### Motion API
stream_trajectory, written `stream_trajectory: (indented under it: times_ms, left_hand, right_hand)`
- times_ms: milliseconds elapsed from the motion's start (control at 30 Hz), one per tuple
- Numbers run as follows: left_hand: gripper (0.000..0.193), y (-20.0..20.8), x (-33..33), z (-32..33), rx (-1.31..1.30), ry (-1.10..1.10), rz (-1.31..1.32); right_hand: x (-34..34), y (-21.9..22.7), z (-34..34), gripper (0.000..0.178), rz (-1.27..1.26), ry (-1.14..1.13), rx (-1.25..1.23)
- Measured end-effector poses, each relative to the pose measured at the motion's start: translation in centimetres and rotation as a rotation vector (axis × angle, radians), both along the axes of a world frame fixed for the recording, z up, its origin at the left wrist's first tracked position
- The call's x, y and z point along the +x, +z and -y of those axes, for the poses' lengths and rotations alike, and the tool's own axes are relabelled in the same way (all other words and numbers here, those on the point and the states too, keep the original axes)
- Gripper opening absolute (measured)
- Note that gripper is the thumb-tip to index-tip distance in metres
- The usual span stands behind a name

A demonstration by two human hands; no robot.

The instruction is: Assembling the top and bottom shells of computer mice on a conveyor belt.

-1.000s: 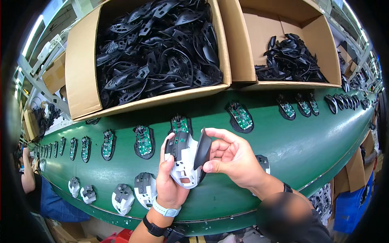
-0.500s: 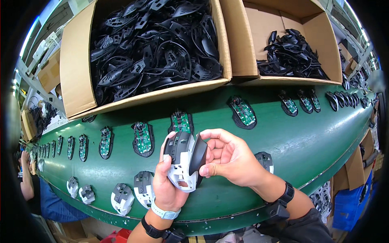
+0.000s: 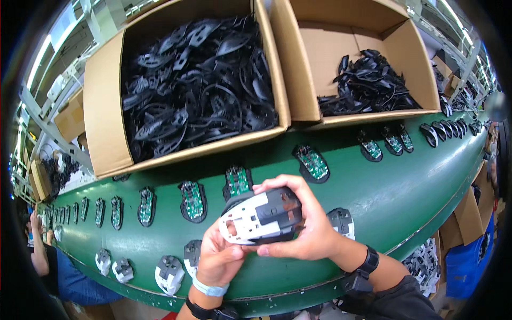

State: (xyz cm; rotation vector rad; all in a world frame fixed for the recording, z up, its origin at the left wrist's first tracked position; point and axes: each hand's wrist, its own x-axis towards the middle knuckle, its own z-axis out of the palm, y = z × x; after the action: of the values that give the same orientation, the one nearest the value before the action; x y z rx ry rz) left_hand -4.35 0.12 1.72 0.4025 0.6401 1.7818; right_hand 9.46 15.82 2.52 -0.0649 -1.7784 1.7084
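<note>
Both my hands hold a white and black computer mouse shell (image 3: 256, 213) over the green work surface. It lies on its side, white end toward my left hand (image 3: 216, 258), whose fingers and thumb grip it from below. My right hand (image 3: 314, 226) wraps round the dark end, thumb along the lower edge. A black side piece shows partly along its upper left edge; how it is seated I cannot tell. Just beyond stands a mouse base with a green circuit board (image 3: 237, 181). Another mouse shell (image 3: 192, 255) is partly hidden behind my left hand, and one more (image 3: 341, 221) lies beside my right wrist.
On the green belt (image 3: 373, 192), several circuit-board bases (image 3: 193, 200) form a far row. More shells (image 3: 169, 274) lie along the near edge. Behind stand a large carton (image 3: 109, 106) of black plastic parts and a second carton (image 3: 309, 69). A co-worker's arm (image 3: 38, 250) shows at far left.
The mouse shell has turned from upright to lying sideways. My right hand has moved from pinching the black side piece to gripping the dark end. The whole view has shifted slightly.
</note>
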Motion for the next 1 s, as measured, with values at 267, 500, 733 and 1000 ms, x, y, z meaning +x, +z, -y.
stream_trajectory:
  times_ms: [267, 500, 733, 1000]
  left_hand:
    - [0.052, -0.2, 1.2, 0.2, 0.055, 0.258, -0.006]
    - [0.062, 0.9, 3.7, -2.0, 0.045, 0.401, -0.252]
    - [0.04, 1.2, 8.6, -6.7, 0.014, 0.317, -0.368]
    - [0.02, 1.1, 7.7, -3.7, 0.15, 0.226, -1.471]
  right_hand:
    - [0.7, 2.1, 0.3, 0.079, -0.024, -0.181, 0.365]
    - [1.5, 1.5, -2.0, 0.07, 0.053, -0.146, 0.267]
    - [4.2, 1.5, 3.3, 0.064, 0.167, -0.214, -0.002]
    - [23.8, -3.7, -17.5, 0.041, 0.552, -1.129, 0.723]
